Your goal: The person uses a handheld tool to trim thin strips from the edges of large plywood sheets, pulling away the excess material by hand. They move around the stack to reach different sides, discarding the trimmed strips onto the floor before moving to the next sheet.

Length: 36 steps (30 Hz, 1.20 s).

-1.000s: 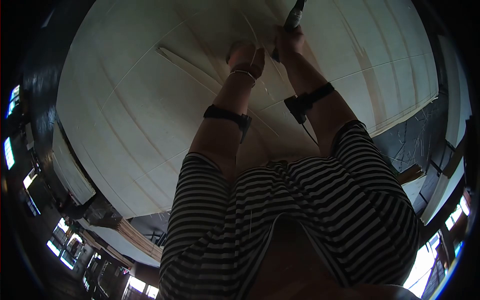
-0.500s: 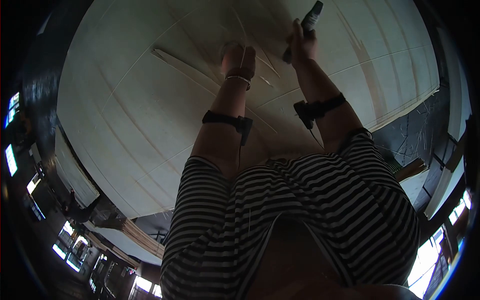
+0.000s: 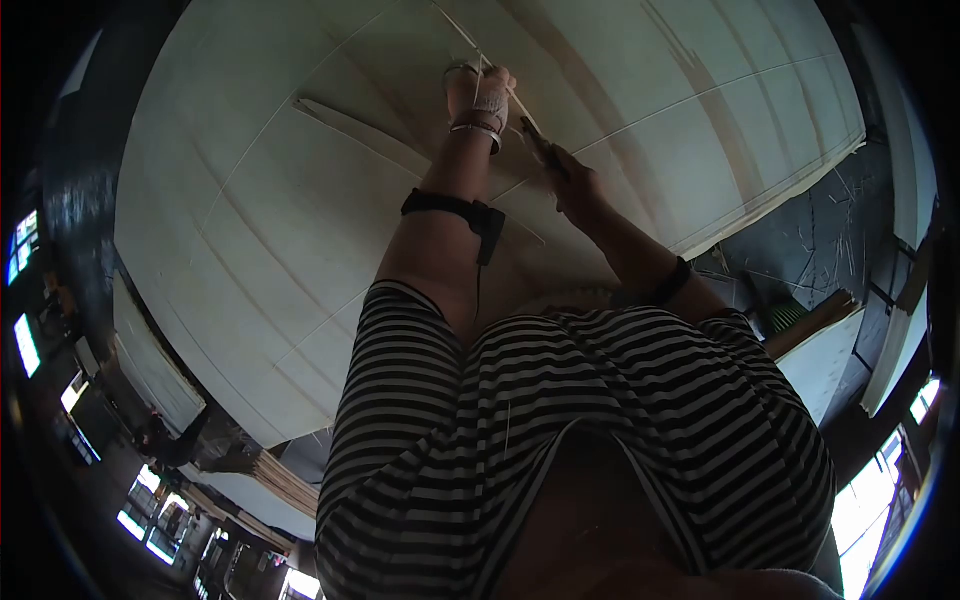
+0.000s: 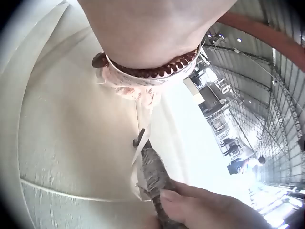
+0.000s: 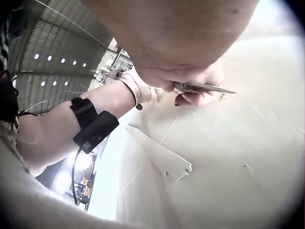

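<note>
In the head view my left hand [image 3: 480,92] is over the big pale sheet [image 3: 300,230] and grips a thin pale strip [image 3: 455,22]. A light, printed wrap and a beaded bracelet [image 4: 162,70] circle that wrist in the left wrist view. Closer to my body, my right hand [image 3: 580,190] grips a knife [image 3: 540,148]. Its tape-wrapped handle [image 4: 156,171] points toward my left hand, alongside the strip. A narrow blade [image 5: 212,88] sticks out of my right fist in the right wrist view. The palm side of my left hand is hidden.
A loose torn piece of sheet [image 5: 162,155] lies on the surface; another long sliver [image 3: 360,128] lies left of my left hand. Stacked sheets [image 3: 285,485] stand behind at the left, more boards [image 3: 815,325] at the right. Scraps litter the dark floor [image 3: 800,225].
My right hand has come back toward my body and turned, so the knife now points at my left hand. My left hand has shifted slightly away, the strip now stretched past it.
</note>
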{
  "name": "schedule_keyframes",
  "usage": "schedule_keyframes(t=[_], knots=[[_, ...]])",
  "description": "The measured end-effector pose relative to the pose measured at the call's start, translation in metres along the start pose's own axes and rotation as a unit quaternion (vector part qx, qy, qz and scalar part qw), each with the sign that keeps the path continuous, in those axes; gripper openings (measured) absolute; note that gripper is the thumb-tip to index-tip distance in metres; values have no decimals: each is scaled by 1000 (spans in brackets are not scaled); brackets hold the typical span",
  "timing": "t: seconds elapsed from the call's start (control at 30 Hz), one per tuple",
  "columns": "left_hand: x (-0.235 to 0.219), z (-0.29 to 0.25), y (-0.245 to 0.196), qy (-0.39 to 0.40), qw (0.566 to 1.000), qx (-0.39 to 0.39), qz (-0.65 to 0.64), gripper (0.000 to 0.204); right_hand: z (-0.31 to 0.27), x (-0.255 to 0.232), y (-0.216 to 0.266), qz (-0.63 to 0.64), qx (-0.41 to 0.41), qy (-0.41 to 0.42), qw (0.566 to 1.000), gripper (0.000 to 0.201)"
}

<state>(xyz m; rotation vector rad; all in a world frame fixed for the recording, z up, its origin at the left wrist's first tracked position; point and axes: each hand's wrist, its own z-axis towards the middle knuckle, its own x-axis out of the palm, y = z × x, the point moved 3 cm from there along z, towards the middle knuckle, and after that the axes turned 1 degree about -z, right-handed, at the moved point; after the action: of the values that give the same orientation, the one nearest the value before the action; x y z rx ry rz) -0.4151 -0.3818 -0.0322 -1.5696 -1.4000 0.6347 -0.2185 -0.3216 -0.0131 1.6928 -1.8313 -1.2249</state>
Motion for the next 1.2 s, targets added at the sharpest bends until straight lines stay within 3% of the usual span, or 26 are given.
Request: schedule_keyframes(t=[0.03,0.13,0.17,0.2,0.23,0.3,0.37,0.43,0.47,0.5,0.57,0.6,0.63,0.67,0.7,0.73,0.77,0.8,0.83,0.9,1.0,1.1,1.13,1.17,1.2], knots=[[3,-15,-12,-22,995,35,92,11,-3,0,-4,-2,3,4,1000,43],[4,-35,-11,23,987,115,112,13,-16,-8,-8,-19,20,18,999,40],[7,-60,-16,41,987,129,90,12,-21,-12,-9,-31,39,29,998,40],[11,-91,-28,57,979,127,148,11,-26,-17,-15,-34,30,27,999,40],[12,-125,-37,72,968,123,205,9,-33,-20,-26,-68,-21,4,997,41],[10,-183,-36,129,928,217,273,6,-43,-23,-51,-108,-79,-18,991,41],[-4,-228,-29,208,917,239,242,4,-54,-25,-67,-141,-161,-74,974,44],[-40,-249,-8,141,952,188,195,4,-69,-29,-58,-169,-139,-77,973,44],[-64,-254,-5,68,940,209,261,4,-77,-31,-54,-194,-110,-81,971,44],[-93,-256,-4,-4,919,228,323,5,-79,-27,-54,-198,-119,-84,969,44],[-153,-272,2,-74,868,277,404,13,-68,-19,-67,-219,-78,-93,968,43],[-176,-289,-6,-107,827,305,461,16,-62,-9,-67,-240,-131,-102,956,40],[-184,-310,-22,-124,874,116,455,19,-64,-1,-51,-291,-159,-96,939,40],[-213,-322,-1,-105,799,153,572,21,-68,9,-33,-317,-130,-57,938,41],[-238,-338,20,-41,655,274,703,21,-52,28,-43,-341,-158,-36,926,45],[-248,-358,31,-8,600,216,770,16,-62,33,-22,-330,-131,-16,935,48],[-258,-378,43,34,537,163,827,12,-71,40,0,-363,-182,3,914,51],[-278,-396,72,84,425,110,895,15,-65,54,-1,-368,-186,25,911,47],[-283,-416,79,69,513,20,856,12,-64,67,-1,-371,-181,34,910,44],[-312,-448,111,78,617,-65,780,12,-59,91,-13,-374,-177,29,910,41],[-310,-451,114,107,645,-138,744,14,-57,101,-27,-327,-152,14,933,42],[-316,-435,102,162,599,-133,773,16,-72,103,-18,-353,-148,7,924,35],[-319,-432,96,192,567,-121,792,17,-83,98,-6,-325,-83,68,940,33],[-321,-427,89,232,509,-94,824,18,-89,99,-3,-290,-16,129,948,31],[-326,-424,83,266,428,-46,862,18,-96,108,-4,-282,-11,128,951,31]])
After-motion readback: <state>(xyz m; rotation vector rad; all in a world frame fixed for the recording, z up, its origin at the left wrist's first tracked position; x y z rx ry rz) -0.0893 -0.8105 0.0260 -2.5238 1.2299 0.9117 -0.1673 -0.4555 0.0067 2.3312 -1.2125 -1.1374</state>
